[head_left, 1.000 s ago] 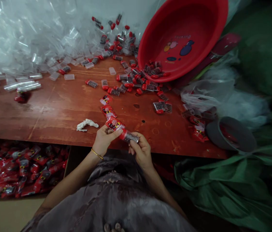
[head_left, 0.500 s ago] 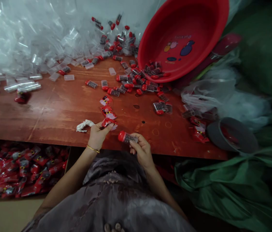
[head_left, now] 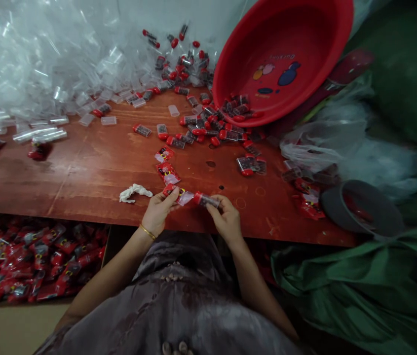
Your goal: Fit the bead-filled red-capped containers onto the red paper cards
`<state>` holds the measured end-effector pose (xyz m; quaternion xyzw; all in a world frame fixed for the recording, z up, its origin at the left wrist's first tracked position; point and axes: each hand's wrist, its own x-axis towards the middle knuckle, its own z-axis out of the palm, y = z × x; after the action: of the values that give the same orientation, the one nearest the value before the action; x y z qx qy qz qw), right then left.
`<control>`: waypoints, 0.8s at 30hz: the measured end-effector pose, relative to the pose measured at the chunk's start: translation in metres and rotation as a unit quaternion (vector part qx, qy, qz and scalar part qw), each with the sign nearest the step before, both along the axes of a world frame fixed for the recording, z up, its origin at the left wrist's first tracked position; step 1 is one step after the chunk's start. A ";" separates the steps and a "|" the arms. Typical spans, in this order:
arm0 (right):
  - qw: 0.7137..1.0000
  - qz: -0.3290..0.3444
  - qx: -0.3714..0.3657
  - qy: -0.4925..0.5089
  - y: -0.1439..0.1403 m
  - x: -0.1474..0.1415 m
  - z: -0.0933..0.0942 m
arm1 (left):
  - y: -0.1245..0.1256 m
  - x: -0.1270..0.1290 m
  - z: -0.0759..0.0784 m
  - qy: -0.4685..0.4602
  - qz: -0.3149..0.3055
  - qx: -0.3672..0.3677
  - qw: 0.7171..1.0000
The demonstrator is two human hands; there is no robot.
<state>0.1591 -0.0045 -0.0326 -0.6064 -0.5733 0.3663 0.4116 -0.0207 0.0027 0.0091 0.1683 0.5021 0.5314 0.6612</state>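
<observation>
Just above the near edge of the table [head_left: 93,172], the right hand [head_left: 227,219] holds a small bottle [head_left: 207,200] with its red cap [head_left: 197,197] pointing left, thumb and fingers closed on the clear end. Opposite, the left hand [head_left: 155,213] pinches a red wrapper [head_left: 184,197] between thumb and fingers, its pale end turned towards the cap; whether the two touch or overlap is too small to tell. The step looks to be bringing these together, and it would likely go best with bottle and wrapper in one line, since a tilted cap could catch and crease the film. A light pinch well back from the pale end should leave it free to give, while the smooth bottle suits a firmer hold. Just beyond the left hand lies a crumpled white cloth [head_left: 134,191], then two flat wrappers [head_left: 168,173], one behind the other, within easy reach. Farther off, more red-capped bottles [head_left: 208,123] are heaped against a tilted basin [head_left: 285,34].
</observation>
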 end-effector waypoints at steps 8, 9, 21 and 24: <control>0.997 0.029 0.064 0.015 0.008 -0.019 0.020 | -0.006 0.011 0.002 0.058 0.000 0.086 0.995; 0.993 0.054 0.028 0.099 0.005 -0.025 0.022 | -0.007 0.012 0.001 0.069 -0.008 0.098 0.993; 0.951 0.036 -0.032 0.304 -0.007 -0.045 0.016 | -0.006 0.009 -0.003 0.058 0.001 0.088 0.994; 0.942 0.046 -0.072 0.324 -0.007 -0.045 0.018 | -0.004 0.009 0.000 0.026 0.020 0.053 0.998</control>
<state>0.1140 -0.0116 -0.0142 -0.4563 -0.4084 0.6015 0.5130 -0.0119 -0.0014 0.0090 0.2071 0.4935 0.5661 0.6270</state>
